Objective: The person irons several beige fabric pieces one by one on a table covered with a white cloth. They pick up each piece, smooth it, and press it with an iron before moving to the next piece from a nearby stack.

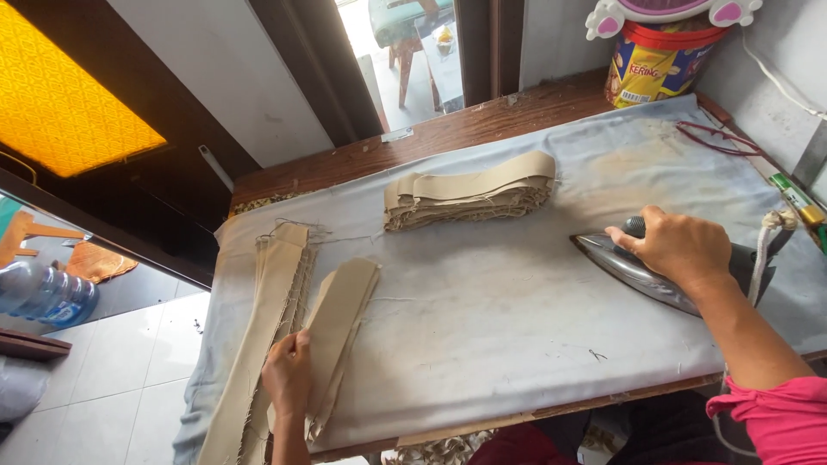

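The iron [642,274] lies flat on the pale cloth [517,319] at about 3 o'clock of the surface, its pointed nose toward 9 o'clock, and the right hand [680,248] is closed around its dark handle, fingers wrapped over the top. I judge the iron is held low and flat like this so its sole presses the cloth. A white cord [762,258] hangs from its back end, just beside the wrist. At about 7 o'clock the left hand [289,375] rests on a short beige strip [345,319]; the fingers are bent and press down on its near end, but whether they pinch the fabric or only hold it flat I cannot tell. Touching this strip on its left is a longer pile of strips [263,344], which runs toward the near edge and hangs over it; probably they are laid side by side to be taken one by one. At 12 o'clock, well apart from both hands, sits a stack [469,194] of folded beige pieces, neat and curved, likely put aside out of the way of the iron. Beyond the cloth, the wooden surface [482,120] shows at the far edge, and at about 1 o'clock stands a round tin [659,60] with a red rim. A plastic bottle [43,293] is lower down, at 9 o'clock.
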